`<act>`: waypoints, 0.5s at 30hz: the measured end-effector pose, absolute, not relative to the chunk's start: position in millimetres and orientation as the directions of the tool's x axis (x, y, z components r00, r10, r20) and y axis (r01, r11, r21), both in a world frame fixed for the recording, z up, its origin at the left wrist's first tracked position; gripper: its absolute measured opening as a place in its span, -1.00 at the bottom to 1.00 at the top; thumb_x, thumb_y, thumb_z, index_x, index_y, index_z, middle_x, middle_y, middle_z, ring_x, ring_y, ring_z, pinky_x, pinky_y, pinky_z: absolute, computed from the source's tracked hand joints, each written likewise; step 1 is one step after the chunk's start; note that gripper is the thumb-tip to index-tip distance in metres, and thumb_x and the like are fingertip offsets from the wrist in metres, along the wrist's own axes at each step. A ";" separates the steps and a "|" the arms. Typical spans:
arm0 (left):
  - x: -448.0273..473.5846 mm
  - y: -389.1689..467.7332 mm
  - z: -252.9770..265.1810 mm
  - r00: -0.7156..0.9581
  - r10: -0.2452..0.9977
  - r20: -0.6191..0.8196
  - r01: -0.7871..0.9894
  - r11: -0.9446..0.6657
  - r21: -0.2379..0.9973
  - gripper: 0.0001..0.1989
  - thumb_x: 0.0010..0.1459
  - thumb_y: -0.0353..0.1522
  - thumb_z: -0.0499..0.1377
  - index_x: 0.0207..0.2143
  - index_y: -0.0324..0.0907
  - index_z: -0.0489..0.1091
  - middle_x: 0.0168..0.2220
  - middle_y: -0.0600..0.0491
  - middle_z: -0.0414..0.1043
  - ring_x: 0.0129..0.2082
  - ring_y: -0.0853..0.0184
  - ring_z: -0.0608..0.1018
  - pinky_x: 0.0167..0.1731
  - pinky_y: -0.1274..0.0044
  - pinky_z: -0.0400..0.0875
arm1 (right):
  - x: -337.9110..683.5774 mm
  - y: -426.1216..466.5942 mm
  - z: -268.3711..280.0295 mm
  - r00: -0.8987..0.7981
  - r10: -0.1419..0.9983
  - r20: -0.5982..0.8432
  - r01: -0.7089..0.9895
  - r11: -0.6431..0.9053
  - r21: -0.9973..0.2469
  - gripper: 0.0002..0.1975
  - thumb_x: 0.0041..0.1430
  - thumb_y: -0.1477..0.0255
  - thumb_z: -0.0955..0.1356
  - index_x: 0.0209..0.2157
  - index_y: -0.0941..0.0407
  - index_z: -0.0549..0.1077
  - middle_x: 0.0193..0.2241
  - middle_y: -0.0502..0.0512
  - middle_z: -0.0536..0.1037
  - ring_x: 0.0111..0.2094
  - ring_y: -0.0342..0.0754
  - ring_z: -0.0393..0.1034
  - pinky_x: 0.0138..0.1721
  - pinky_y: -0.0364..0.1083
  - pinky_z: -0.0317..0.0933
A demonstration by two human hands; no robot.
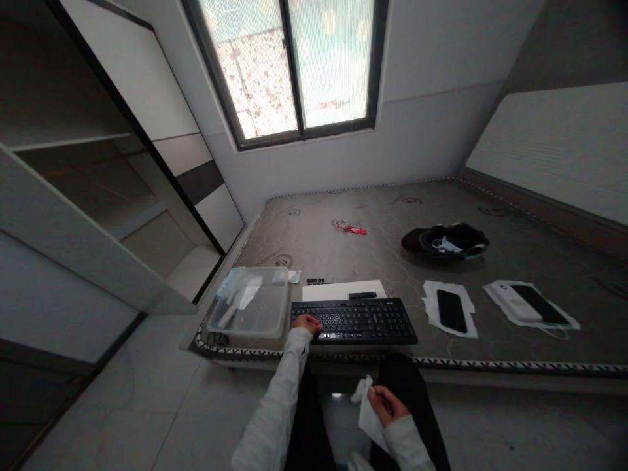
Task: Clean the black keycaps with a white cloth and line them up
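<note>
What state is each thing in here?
Keyboard: flat, keys up
Left hand: on keyboard's left end
White cloth or tissue: crumpled, held
Right hand: gripping it
Clear box: appears open, things inside
Cap: upturned, mask inside
Phone beside keyboard: screen dark
Wardrobe: partly open

The black keyboard (366,320) lies flat, keys up, along the near edge of the mattress (304,239), its long side running left to right. The left hand (307,323) touches its near left part. The white tissue (369,418), crumpled at the top, hangs from the right hand (387,404), nearer than the mattress edge.
</note>
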State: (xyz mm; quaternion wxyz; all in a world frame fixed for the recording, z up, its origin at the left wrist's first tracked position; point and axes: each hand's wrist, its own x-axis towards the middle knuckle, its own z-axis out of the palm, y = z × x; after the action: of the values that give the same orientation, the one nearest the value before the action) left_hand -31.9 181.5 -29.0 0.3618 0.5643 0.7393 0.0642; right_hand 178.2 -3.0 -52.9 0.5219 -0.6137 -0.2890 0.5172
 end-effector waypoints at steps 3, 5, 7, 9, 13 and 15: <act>-32.2 182.6 -29.0 -0.092 0.874 -0.477 0.799 0.350 0.488 -0.79 0.21 -0.29 0.15 -0.19 -0.25 0.42 -0.17 -0.01 0.47 -0.20 0.31 0.53 -0.17 0.36 0.46 | 178.7 -3.1 -53.3 0.296 0.896 -0.331 -0.188 -0.286 -0.940 -0.46 -0.50 -0.09 0.47 -0.68 0.13 0.50 -0.70 0.04 0.46 -0.60 -0.07 0.28 -0.56 -0.13 0.20; -31.7 183.7 -29.7 -0.087 0.873 -0.479 0.810 0.342 0.476 -0.79 0.21 -0.29 0.15 -0.18 -0.25 0.41 -0.16 -0.01 0.46 -0.18 0.30 0.52 -0.16 0.35 0.45 | 179.1 -3.7 -54.7 0.295 0.897 -0.330 -0.189 -0.284 -0.940 -0.47 -0.49 -0.09 0.47 -0.67 0.13 0.50 -0.70 0.03 0.46 -0.60 -0.08 0.28 -0.57 -0.14 0.19; -31.0 185.0 -30.8 -0.081 0.875 -0.478 0.819 0.332 0.468 -0.79 0.21 -0.30 0.15 -0.17 -0.24 0.41 -0.15 -0.02 0.46 -0.17 0.30 0.52 -0.16 0.35 0.45 | 179.1 -4.5 -56.7 0.289 0.900 -0.327 -0.193 -0.280 -0.941 -0.48 -0.44 -0.08 0.47 -0.65 0.12 0.51 -0.69 0.03 0.46 -0.59 -0.08 0.28 -0.57 -0.14 0.19; -30.9 186.5 -32.1 -0.073 0.876 -0.477 0.825 0.321 0.465 -0.79 0.21 -0.30 0.14 -0.16 -0.24 0.41 -0.14 -0.02 0.45 -0.17 0.30 0.51 -0.16 0.35 0.45 | 178.6 -5.1 -58.4 0.280 0.904 -0.324 -0.198 -0.276 -0.941 -0.50 -0.41 -0.06 0.47 -0.64 0.12 0.51 -0.68 0.03 0.47 -0.58 -0.08 0.29 -0.56 -0.14 0.20; -33.4 188.5 -33.9 -0.063 0.873 -0.484 0.832 0.313 0.457 -0.78 0.21 -0.30 0.14 -0.15 -0.24 0.40 -0.14 -0.02 0.45 -0.18 0.30 0.52 -0.17 0.36 0.46 | 176.7 -4.4 -58.4 0.270 0.905 -0.328 -0.207 -0.278 -0.938 -0.50 -0.42 -0.04 0.48 -0.64 0.13 0.50 -0.67 0.05 0.50 -0.57 -0.07 0.33 -0.52 -0.14 0.23; -34.9 189.4 -34.8 -0.066 0.872 -0.484 0.834 0.315 0.453 -0.78 0.21 -0.29 0.14 -0.15 -0.24 0.41 -0.15 -0.01 0.46 -0.19 0.31 0.52 -0.17 0.36 0.46 | 176.0 -3.3 -56.7 0.272 0.901 -0.338 -0.216 -0.286 -0.934 -0.50 -0.43 -0.04 0.49 -0.64 0.14 0.51 -0.67 0.05 0.50 -0.58 -0.07 0.33 -0.52 -0.14 0.23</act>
State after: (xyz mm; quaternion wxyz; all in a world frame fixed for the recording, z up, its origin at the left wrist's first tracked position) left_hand -34.9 189.4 -34.8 0.3536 0.5848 0.7296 0.0269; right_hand 176.0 -3.3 -56.7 0.5252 -0.6000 -0.2854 0.5318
